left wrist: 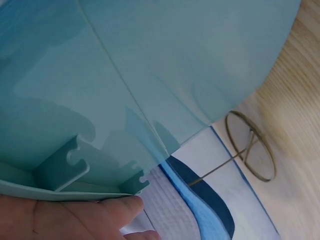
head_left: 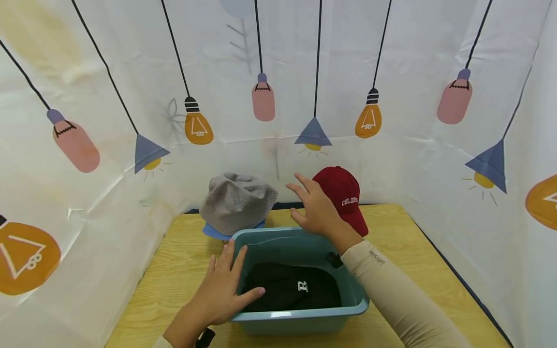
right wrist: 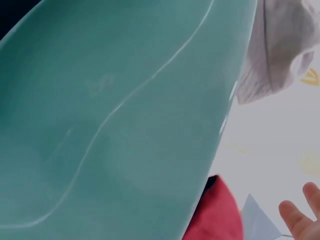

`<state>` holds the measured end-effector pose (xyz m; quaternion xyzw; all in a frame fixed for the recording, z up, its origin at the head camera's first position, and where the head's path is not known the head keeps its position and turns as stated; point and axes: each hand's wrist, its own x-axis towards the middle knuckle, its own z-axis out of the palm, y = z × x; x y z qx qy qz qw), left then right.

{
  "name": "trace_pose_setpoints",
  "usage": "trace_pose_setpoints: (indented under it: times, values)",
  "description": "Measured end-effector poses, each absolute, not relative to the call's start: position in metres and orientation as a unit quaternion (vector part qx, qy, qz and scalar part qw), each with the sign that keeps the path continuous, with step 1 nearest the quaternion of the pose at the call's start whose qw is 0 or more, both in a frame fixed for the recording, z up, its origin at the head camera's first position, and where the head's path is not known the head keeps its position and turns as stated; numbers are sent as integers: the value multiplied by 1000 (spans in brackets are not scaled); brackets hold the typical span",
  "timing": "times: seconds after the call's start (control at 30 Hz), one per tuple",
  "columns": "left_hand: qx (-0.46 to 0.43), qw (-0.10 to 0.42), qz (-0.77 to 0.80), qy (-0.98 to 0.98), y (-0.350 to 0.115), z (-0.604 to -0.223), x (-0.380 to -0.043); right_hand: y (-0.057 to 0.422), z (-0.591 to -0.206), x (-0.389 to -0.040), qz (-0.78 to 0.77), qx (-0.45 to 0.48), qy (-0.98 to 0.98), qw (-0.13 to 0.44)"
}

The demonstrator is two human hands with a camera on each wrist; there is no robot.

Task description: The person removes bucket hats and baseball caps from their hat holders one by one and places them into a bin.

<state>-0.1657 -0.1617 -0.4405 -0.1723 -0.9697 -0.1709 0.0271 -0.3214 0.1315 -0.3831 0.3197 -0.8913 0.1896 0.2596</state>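
Note:
A blue-green plastic basin (head_left: 300, 315) stands in front of me with a black cap (head_left: 319, 287) in it, marked with a white R. My left hand (head_left: 219, 290) is at the basin's left rim, fingers spread and extended, thumb over the inside. In the left wrist view its fingers (left wrist: 75, 217) lie along the outside of the rim. Over the back right of the basin, my right hand (head_left: 317, 208) is raised with spread, slightly bent fingers and holds nothing. It overlaps a red cap (head_left: 337, 186) behind it. The right wrist view shows only some fingertips (right wrist: 295, 220).
A grey bucket hat (head_left: 237, 200) sits behind the basin at the left, above a blue brim (head_left: 213, 232). Beside it in the left wrist view is a round wire stand base (left wrist: 272, 165). The wooden table (head_left: 171, 263) is enclosed by lamp-patterned white cloth (head_left: 278, 159).

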Motion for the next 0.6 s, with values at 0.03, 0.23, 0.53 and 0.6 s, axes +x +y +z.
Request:
trace_pose_setpoints:
  times: [0.03,0.23,0.53,0.6]
  values:
    - [-172,28,-170,-970,-161,-441,-166,135,-384,-324,195,312,-893,258]
    - [-169,27,-165,-971,-162,-442,-166,150,-384,-335,208,287,-898,261]
    - [-168,18,-174,-970,-162,-440,-165,165,-373,-344,184,258,-913,257]
    - [-168,16,-177,-970,-162,-439,-165,168,-369,-347,175,248,-920,250]
